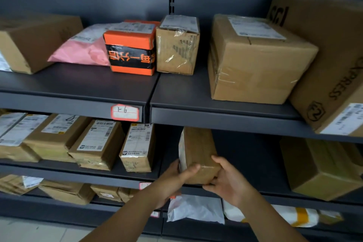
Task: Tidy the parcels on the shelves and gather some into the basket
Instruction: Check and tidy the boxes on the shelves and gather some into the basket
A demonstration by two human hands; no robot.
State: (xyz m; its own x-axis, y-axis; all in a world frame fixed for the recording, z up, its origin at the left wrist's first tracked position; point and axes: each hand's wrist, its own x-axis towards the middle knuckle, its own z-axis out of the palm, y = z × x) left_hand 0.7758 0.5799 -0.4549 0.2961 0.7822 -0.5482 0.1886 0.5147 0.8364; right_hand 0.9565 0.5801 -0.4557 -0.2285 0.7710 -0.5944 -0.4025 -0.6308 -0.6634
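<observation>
Now both hands gripped one small brown parcel [198, 153] at the front of the middle shelf [261, 182], right bay.
Left hand [172, 180] and right hand [227, 182] each kept a closed grip on its near end, thumbs on top. Judged stiff taped cardboard, likely light, tape maybe slick; opposite side faces looked the safest hold. Count: six parcels on the top shelf [176, 92], at least four boxes [96, 143] in the middle left bay, one other box [318, 169] to the right. No basket in view.

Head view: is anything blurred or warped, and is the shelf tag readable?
Head view: wide-angle distortion bows the shelf edges; the big right carton and far-left boxes are smeared; the shelf tag reads 1-6; the held parcel sits in shadow.
</observation>
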